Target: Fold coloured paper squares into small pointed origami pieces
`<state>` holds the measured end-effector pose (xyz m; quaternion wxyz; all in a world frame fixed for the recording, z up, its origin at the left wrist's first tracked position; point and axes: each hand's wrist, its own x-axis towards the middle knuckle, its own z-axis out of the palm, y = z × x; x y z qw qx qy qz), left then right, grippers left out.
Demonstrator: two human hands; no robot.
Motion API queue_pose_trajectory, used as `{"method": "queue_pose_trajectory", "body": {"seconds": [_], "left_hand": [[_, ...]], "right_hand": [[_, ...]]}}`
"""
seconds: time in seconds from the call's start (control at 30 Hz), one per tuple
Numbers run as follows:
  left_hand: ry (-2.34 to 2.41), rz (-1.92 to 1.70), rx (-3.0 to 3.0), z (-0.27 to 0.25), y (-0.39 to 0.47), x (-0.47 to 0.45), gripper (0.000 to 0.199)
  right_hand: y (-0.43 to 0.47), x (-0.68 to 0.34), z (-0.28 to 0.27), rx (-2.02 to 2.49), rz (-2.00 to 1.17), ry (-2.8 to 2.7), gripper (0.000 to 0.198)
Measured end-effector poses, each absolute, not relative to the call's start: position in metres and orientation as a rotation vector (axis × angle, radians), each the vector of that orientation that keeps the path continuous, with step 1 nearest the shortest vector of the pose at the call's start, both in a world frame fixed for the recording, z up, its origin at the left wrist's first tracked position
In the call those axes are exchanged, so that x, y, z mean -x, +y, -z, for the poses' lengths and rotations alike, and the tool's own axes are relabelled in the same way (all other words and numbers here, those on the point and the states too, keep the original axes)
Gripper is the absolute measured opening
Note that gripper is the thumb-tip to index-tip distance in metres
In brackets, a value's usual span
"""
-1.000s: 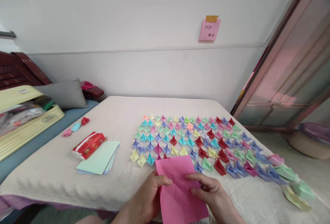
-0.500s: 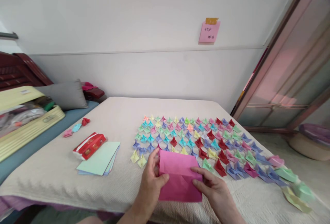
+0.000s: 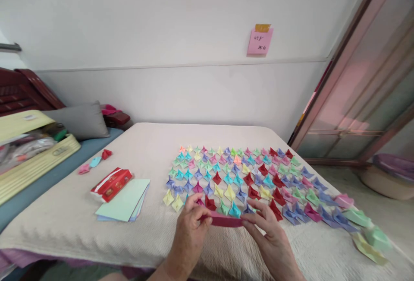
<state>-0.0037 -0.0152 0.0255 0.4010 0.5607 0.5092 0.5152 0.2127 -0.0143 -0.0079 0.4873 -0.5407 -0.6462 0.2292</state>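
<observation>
A magenta sheet of paper (image 3: 226,220) is held between my two hands above the front of the cloth-covered table, seen nearly edge-on as a narrow band. My left hand (image 3: 193,225) pinches its left end between thumb and fingers. At the right end, the thumb and fingertips of my right hand (image 3: 265,227) grip it. Just beyond the paper stand rows of small folded paper boats, among them a turquoise boat (image 3: 234,209) and a dark red boat (image 3: 210,203). Part of the front row is hidden behind my fingers.
Left on the table lie a stack of pale green and blue paper (image 3: 124,201) and a red tissue pack (image 3: 111,184). Farther left are three small folded pieces (image 3: 95,161). Larger boats (image 3: 357,217) line the right edge. A pink note (image 3: 260,42) is taped to the wall.
The magenta paper has gone from facing me as a creased, broad sheet to a narrow edge-on band. Several boats behind it have come into view. Both hands still hold its ends.
</observation>
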Motion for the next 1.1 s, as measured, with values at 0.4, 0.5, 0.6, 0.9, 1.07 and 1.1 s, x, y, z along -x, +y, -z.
{"method": "queue_pose_trajectory", "body": {"seconds": [0.4,0.5,0.6,0.9,1.07,1.1], "left_hand": [[0.978,-1.164,-0.763,-0.013,-0.011,0.001,0.020],[0.850,-1.112,-0.627,-0.015,-0.014,-0.002,0.021],[0.873,-1.032,-0.595,-0.016,-0.016,-0.004,0.024],[0.906,-1.094,-0.688,-0.018,-0.016,-0.005,0.024],[0.920,-1.095,-0.698,-0.019,-0.016,-0.007,0.026],[0.931,-1.098,-0.694,-0.019,-0.016,-0.007,0.026]], "right_hand": [[-0.018,-0.205,0.003,1.263,-1.299,-1.166,0.033],[-0.018,-0.204,0.000,1.258,-1.304,-1.104,0.032],[-0.019,-0.204,-0.001,1.225,-1.337,-1.043,0.032],[-0.025,-0.195,-0.006,0.896,-1.720,-0.831,0.021],[-0.029,-0.186,-0.002,0.941,-1.742,-0.764,0.017],[-0.029,-0.185,0.000,0.952,-1.738,-0.742,0.015]]}}
